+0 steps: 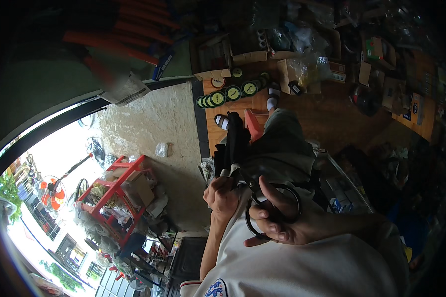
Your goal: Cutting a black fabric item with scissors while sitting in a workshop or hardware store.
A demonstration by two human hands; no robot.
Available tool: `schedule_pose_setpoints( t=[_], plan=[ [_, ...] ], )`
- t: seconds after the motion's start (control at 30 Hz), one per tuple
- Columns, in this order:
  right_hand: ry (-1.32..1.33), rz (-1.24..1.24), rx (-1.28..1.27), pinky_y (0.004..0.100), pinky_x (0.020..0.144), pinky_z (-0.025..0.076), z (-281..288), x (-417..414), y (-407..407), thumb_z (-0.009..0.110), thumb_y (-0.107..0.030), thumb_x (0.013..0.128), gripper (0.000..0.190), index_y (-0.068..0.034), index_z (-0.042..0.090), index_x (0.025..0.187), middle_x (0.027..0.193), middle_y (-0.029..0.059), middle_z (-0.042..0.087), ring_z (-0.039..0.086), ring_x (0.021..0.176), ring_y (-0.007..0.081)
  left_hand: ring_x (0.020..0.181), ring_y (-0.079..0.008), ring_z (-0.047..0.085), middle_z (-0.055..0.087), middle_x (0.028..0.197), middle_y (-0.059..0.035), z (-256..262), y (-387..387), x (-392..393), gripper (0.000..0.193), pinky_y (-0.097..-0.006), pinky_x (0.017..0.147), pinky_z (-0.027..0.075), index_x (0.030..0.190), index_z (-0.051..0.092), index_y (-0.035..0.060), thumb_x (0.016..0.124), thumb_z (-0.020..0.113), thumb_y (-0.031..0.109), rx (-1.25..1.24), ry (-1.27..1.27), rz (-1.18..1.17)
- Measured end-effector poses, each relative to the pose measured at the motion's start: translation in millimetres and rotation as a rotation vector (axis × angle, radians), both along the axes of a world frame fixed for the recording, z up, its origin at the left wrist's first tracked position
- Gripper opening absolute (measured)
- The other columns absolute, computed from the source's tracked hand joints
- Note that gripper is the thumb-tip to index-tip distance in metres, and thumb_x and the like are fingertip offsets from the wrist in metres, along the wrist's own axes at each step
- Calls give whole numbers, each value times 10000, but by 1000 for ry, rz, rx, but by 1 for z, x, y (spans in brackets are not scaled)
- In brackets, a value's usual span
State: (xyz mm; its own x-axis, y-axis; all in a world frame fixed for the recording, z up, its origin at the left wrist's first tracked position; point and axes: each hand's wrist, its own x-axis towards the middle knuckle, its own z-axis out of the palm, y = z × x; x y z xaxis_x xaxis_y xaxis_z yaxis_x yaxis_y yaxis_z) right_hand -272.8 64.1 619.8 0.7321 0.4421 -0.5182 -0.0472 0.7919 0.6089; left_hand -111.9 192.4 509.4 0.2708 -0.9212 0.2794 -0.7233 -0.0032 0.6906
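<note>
My right hand (277, 219) grips a pair of scissors with large black loop handles (300, 202), thumb and fingers through the loops. The scissors' pivot (252, 183) lies just beyond my fingertips, and the blades point toward my left hand (222, 196). That hand is curled tight, pinching a pale strip (226, 171) close to the blades. Whether the blades touch the strip, I cannot tell. Just past my left fist is a dark bundle, perhaps folded black cloth (235, 143). It extends toward my sandalled foot (222, 120). Its lower end is hidden by my hands.
Round tins with yellow-green lids (233, 92) stand in a row on the wooden floor. A red plastic stool (253, 126) is between my legs. Cardboard boxes (373, 80) and plastic bags are beyond. Left are a red rack (113, 193) and a fan (52, 193); a glass case (347, 182) is right.
</note>
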Motion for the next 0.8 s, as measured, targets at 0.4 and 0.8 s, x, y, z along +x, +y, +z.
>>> schedule_pose_setpoints(
  t=[0.4, 0.8],
  plan=[
    [-40, -20, -59, 443, 1009, 522, -1, -7, -2, 268, -787, 916, 733, -113, 454, 697, 499, 27, 455, 432, 324, 153, 746, -259, 645, 652, 877, -141, 1, 4, -5, 207, -340, 645, 504, 898, 573, 36, 808, 684, -115, 33, 122, 165],
    [-292, -266, 155, 503, 1192, 309, -21, -12, 11, 280, -870, 856, 784, -105, 432, 774, 650, 30, 433, 489, 450, 175, 733, -264, 655, 663, 890, -145, 9, 1, 6, 260, -350, 614, 518, 928, 584, 48, 777, 717, -117, -42, 29, 64]
  ],
)
